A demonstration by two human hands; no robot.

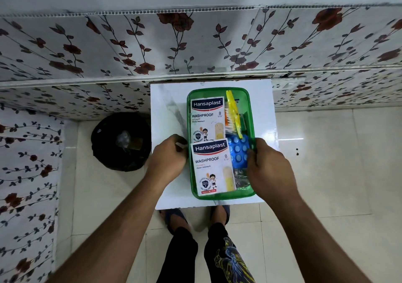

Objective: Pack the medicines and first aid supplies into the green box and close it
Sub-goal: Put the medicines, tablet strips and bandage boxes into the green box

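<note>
Green box (pixel 221 194) sits on the white table (pixel 167 108) between my hands, my left hand (pixel 168 160) curled against its left wall and my right hand (pixel 268 166) gripping its right rim. Inside, between my palms, lie two plaster packs (pixel 212 165), a blue blister (pixel 238 151), foil strips (pixel 240 177) and a yellow brush (pixel 233 113).

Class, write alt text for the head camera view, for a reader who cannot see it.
Two hands, left hand and right hand, hold the sides of an open green box on a small white table. Inside lie two Hansaplast plaster packs, a blue blister pack, a yellow-handled brush and a foil strip. A black bin stands to the left on the tiled floor.
</note>
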